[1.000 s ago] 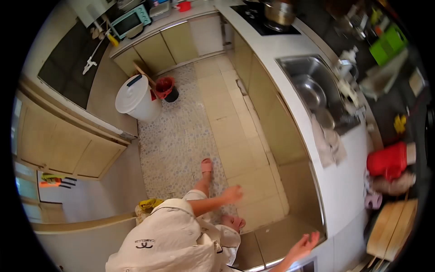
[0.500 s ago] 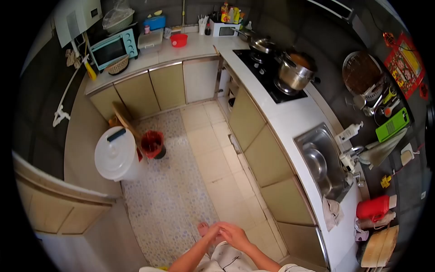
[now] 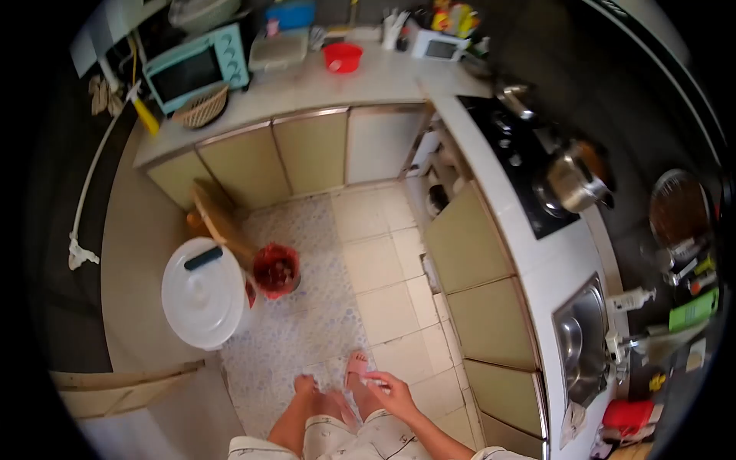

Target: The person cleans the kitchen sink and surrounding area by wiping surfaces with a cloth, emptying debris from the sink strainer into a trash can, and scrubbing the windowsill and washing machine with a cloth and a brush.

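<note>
My left hand (image 3: 305, 384) hangs low in front of my left leg. It is small in view and its fingers are not clearly seen. In front of my right leg, my right hand (image 3: 393, 393) has loosely bent fingers, apart, with nothing visible in them. Both hands are in the air over the floor, apart from each other. Below them are my bare legs and a pink sandal (image 3: 356, 363). Nearest ahead on the left are a white lidded bucket (image 3: 201, 303) with a dark-handled object (image 3: 203, 257) on its lid, and a red-lined trash bin (image 3: 276, 271).
A counter (image 3: 322, 84) spans the back, with a teal toaster oven (image 3: 198, 67), a wicker basket (image 3: 203, 107) and a red basin (image 3: 343, 57). Along the right run a black stove (image 3: 515, 157) with a steel pot (image 3: 571, 184), and a sink (image 3: 583, 345). A board (image 3: 218, 218) leans behind the bucket.
My hands, together before, have parted, the left going left and the right staying near the middle. The view has moved forward and turned left, so the bins look nearer.
</note>
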Demonstrator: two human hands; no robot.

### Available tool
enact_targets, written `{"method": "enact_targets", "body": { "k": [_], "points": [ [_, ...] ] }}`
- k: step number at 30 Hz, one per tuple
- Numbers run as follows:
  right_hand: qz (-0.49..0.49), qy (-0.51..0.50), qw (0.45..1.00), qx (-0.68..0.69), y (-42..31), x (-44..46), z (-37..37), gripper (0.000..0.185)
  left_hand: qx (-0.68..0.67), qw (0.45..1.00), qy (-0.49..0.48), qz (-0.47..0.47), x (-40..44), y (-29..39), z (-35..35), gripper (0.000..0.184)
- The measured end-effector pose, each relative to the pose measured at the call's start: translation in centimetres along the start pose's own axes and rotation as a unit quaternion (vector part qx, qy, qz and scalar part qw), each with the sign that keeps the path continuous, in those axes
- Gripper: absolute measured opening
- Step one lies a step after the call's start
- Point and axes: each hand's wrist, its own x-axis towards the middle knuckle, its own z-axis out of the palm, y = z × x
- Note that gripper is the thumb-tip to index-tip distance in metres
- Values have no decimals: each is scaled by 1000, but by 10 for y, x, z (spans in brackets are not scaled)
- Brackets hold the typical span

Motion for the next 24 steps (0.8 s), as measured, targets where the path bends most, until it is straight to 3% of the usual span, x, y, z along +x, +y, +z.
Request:
{"method": "enact_targets", "body": {
  "k": [1, 2, 3, 4, 7, 10, 12, 14, 16, 18, 20, 23, 24],
  "points": [
    [7, -5, 1000, -8, -5, 19, 6, 23, 42, 998, 18, 39, 68, -27, -11, 24],
    [13, -15, 1000, -14, -6, 38, 12, 23, 38, 999, 17, 26, 69, 3, -21, 24],
    [44, -18, 999, 6, -6, 56, 20, 23, 69, 994, 52, 73, 117, -8, -26, 23],
    [62, -24, 998, 21, -2, 67, 28, 23, 54, 991, 81, 91, 200, -55, -28, 22],
    [75, -24, 997, 16, 19, 109, 49, 26, -15, 998, 59, -13, 174, 58, -42, 22],
    [74, -22, 996, 51, 25, 150, 85, 26, -49, 994, 41, -90, 253, 72, -40, 27],
    [152, -17, 986, 73, 45, 173, 114, 28, -99, 982, 33, -155, 294, 87, -37, 34],
    [207, -13, 971, 121, 52, 201, 144, 28, -152, 977, 25, -149, 330, 109, -37, 47],
    [191, 15, 977, 98, 77, 215, 171, 27, -191, 967, 28, -169, 373, 123, -36, 54],
    [157, 42, 985, 50, 83, 228, 186, 28, -272, 951, 48, -140, 411, 124, -34, 46],
    [191, 42, 979, 53, 92, 236, 192, 28, -408, 909, -70, -42, 440, 120, -45, 42],
    [239, 53, 966, 87, 103, 241, 191, 27, -455, 875, 7, -165, 460, 135, -48, 36],
    [246, 68, 963, 85, 105, 240, 188, 27, -465, 868, -29, -170, 473, 131, -55, 33]
  ]
}}
